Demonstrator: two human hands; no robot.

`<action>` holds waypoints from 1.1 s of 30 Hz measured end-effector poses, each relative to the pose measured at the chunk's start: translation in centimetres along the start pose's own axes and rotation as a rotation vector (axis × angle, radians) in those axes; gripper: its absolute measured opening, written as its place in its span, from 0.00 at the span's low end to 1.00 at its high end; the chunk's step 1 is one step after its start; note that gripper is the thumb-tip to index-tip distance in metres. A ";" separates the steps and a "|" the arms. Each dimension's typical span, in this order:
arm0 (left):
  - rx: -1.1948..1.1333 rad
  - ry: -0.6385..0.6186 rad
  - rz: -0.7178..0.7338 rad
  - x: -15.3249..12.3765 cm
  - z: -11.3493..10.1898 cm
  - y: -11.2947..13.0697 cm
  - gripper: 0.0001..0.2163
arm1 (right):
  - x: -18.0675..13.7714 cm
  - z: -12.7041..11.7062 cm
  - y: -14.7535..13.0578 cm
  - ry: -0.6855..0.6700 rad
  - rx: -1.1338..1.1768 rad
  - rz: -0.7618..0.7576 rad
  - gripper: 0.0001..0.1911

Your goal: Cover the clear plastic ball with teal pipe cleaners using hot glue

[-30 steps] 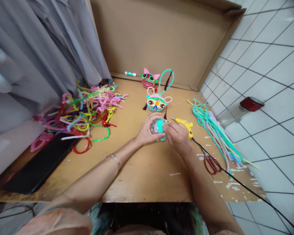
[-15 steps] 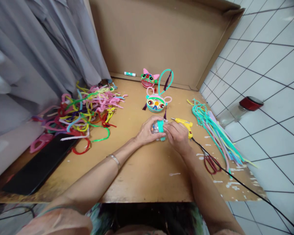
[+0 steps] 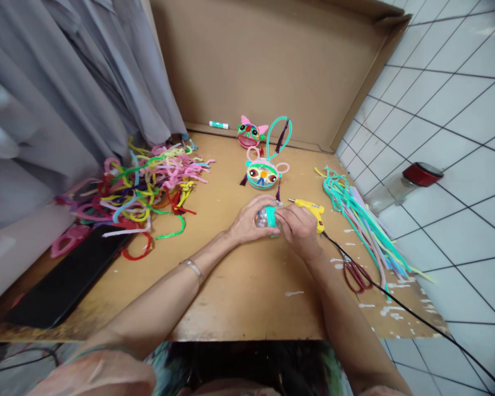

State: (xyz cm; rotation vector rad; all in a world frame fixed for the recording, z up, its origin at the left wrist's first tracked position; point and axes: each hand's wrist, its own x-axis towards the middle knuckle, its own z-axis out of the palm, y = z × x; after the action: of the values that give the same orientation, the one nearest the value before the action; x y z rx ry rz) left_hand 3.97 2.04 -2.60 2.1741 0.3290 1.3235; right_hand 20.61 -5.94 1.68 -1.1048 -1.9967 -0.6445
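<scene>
Clear ball: small see-through ball (image 3: 263, 218) with bits inside, wrapped by a turquoise band (image 3: 271, 216); sits between my two hands, can't tell if it touches the table (image 3: 247, 308).
Left hand: my left hand (image 3: 247, 221) curled round the ball, gripping it from the left; thumb on near side, fingers on far side; bracelet (image 3: 193, 270) on wrist.
Right hand: my right hand (image 3: 299, 226) has fingers bunched at the ball's right side, tips at the band; can't tell if they pinch anything, tips partly hidden.
Ball vs hands: inside left palm's curve, just left of right fingertips.
Glue gun: yellow glue gun (image 3: 311, 208) lies just beyond right hand, nozzle pointing left, cord (image 3: 427, 329) running off near right.
Scissors: red-handled scissors (image 3: 357, 275), right of right forearm, cord across them.
Ornaments: round animal-face ornament (image 3: 263, 174) with loop ears, just beyond my hands; pink-eared ornament (image 3: 248, 135) behind it.
Pipe cleaners: tangled pile (image 3: 160, 176) on left, straighter bundle (image 3: 361, 217) on right.
Back edge: white-and-green tube (image 3: 218, 125) by cardboard (image 3: 264, 66).
</scene>
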 end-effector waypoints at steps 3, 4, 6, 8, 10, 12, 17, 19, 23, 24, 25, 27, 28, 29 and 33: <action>0.046 -0.040 0.003 0.1 -0.1 0.1 0.37 | -0.1 0.2 0.1 0.007 0.001 0.017 0.10; 0.061 -0.053 0.006 0.1 -0.2 0.1 0.39 | -0.2 0.2 0.1 0.012 0.004 0.028 0.10; 0.089 -0.068 0.024 0.0 -0.2 0.0 0.41 | -0.2 0.3 -0.1 0.012 0.015 0.056 0.10; 0.108 -0.062 0.052 -0.1 -0.2 0.0 0.39 | -0.3 0.3 -0.3 -0.001 0.038 0.082 0.10; 0.110 -0.037 0.053 -0.2 -0.1 -0.1 0.35 | -0.5 0.3 -0.2 -0.021 0.063 0.108 0.09; 0.089 0.005 0.005 -0.2 0.1 -0.2 0.34 | -0.7 0.3 0.4 -0.003 0.051 0.181 0.11; -0.073 0.167 -0.273 -0.1 0.2 -0.1 0.33 | -1.3 -0.3 3.3 -0.012 -0.260 0.687 0.21; -0.159 0.193 -0.383 0.0 0.2 0.1 0.33 | -1.3 -0.8 4.2 -0.231 -0.432 0.876 0.25; -0.266 0.171 -0.512 0.2 0.1 0.6 0.35 | -1.1 -1.2 4.4 -0.620 -0.573 1.066 0.34; -0.273 0.166 -0.516 0.3 0.1 0.7 0.35 | -1.1 -1.1 4.3 -0.665 -0.571 1.092 0.34; -0.270 0.165 -0.514 0.3 0.1 0.9 0.34 | -1.1 -1.0 4.3 -0.694 -0.563 1.111 0.34; -0.249 0.168 -0.500 0.4 0.0 1.0 0.34 | -1.1 -0.7 4.4 -0.718 -0.545 1.140 0.34; -0.239 0.170 -0.493 0.4 0.0 1.1 0.33 | -1.2 -0.5 4.6 -0.718 -0.539 1.150 0.34; -0.231 0.171 -0.487 0.4 -0.1 1.1 0.33 | -1.4 -0.4 4.8 -0.712 -0.534 1.161 0.33; -0.223 0.170 -0.477 0.3 -0.1 0.8 0.33 | -1.8 -0.2 5.5 -0.668 -0.486 1.237 0.27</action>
State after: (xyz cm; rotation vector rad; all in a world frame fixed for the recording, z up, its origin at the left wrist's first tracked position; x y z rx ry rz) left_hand 3.97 1.60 -1.85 1.6672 0.6832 1.2031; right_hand 26.10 -4.20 0.73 -2.7335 -1.1613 -0.0456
